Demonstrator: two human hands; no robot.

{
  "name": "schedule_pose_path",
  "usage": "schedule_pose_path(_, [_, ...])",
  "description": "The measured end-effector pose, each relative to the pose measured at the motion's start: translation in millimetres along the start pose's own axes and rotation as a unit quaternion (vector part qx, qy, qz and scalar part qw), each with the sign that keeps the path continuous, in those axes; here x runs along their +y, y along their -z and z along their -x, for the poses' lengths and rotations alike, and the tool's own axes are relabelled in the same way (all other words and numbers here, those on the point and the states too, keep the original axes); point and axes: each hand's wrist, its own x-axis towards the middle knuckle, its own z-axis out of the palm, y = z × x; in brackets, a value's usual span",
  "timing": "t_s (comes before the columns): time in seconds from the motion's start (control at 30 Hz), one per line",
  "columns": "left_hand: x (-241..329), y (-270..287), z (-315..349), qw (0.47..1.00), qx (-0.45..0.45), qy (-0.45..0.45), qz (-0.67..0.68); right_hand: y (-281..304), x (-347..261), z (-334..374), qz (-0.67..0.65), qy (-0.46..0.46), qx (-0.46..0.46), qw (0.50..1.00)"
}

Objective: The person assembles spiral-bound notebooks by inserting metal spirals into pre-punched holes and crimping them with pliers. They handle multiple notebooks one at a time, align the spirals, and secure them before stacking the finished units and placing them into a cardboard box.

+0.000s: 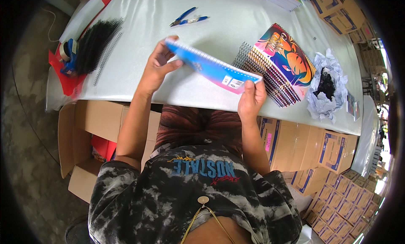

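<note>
Above the table's near edge I hold a blue and pink notebook (206, 69), tilted, with a row of punched holes along one long edge. My left hand (158, 67) grips its left end, thumb at the near side and fingers at the far corner. The right end is pinched in my right hand (253, 96), thumb on the cover. To the right lies a stack of spiral notebooks (291, 60); the top one has a colourful illustrated face. Blue-handled cutting pliers (190, 18) rest farther back on the table.
Black binding coils (99, 45) lie at the left, beside a blue tape dispenser (69, 58) and red sheets. Crumpled paper (327, 86) with black bits sits at the right. An open carton (99, 121) and stacked cartons (333, 151) stand below the white table (139, 16).
</note>
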Motion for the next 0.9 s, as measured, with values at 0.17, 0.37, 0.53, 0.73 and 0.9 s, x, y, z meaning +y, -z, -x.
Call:
schedule_pose_path(0.17, [-16.0,-4.3,8.2,0.995,0.058,0.028,-0.070,6.1,5.6,-3.9,-0.045,-0.035,-0.051,0.997])
schedule_pose_path(0.37, [-20.6,-14.8,5.9,0.996,0.056,0.055,-0.047,1.7,-1.8,-21.0,0.073,-0.121,-0.152,0.978])
schedule_pose_path(0.53, [-30.3,-10.0,14.2,0.996,0.046,0.066,-0.050,-3.3,-25.4,-25.0,0.021,-0.081,-0.193,0.978])
schedule_pose_path(0.73, [-22.0,32.4,14.3,0.871,0.002,-0.038,-0.489,8.7,-18.1,-18.9,0.075,-0.077,-0.217,0.970])
schedule_pose_path(0.9, [15.7,157.9,-19.8,0.534,0.302,0.001,-0.790,9.9,-20.8,-16.0,0.101,-0.067,-0.227,0.966])
